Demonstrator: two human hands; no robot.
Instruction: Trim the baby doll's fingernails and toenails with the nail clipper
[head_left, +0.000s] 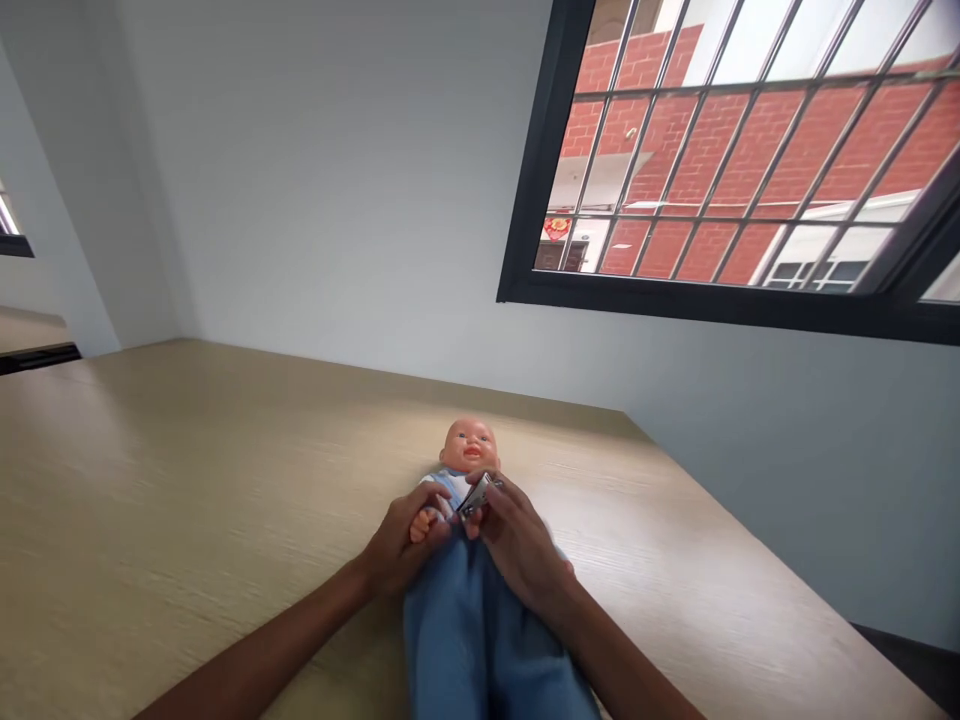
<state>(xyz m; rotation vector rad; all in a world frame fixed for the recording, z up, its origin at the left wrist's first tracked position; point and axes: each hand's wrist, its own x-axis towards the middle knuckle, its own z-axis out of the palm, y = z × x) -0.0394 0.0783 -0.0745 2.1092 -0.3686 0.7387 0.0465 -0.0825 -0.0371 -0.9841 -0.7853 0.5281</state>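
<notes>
A baby doll (471, 445) in blue and white clothes lies on its back on the table, its head toward the wall and its blue trouser legs (480, 640) toward me. My left hand (401, 540) is closed around the doll's small hand (422, 524), thumb below and fingers above. Over the doll's chest, my right hand (521, 540) pinches a silver nail clipper (478, 497) between thumb and fingers. The clipper's tip points down and left, close to my left fingertips. Whether it touches the doll's fingers I cannot tell.
The light wooden table (225, 480) reaches to a pale wall (337, 200) at the back. Its right edge slants down toward the lower right corner. A dark-framed window (517, 240) with metal bars is at the upper right, with red brick outside.
</notes>
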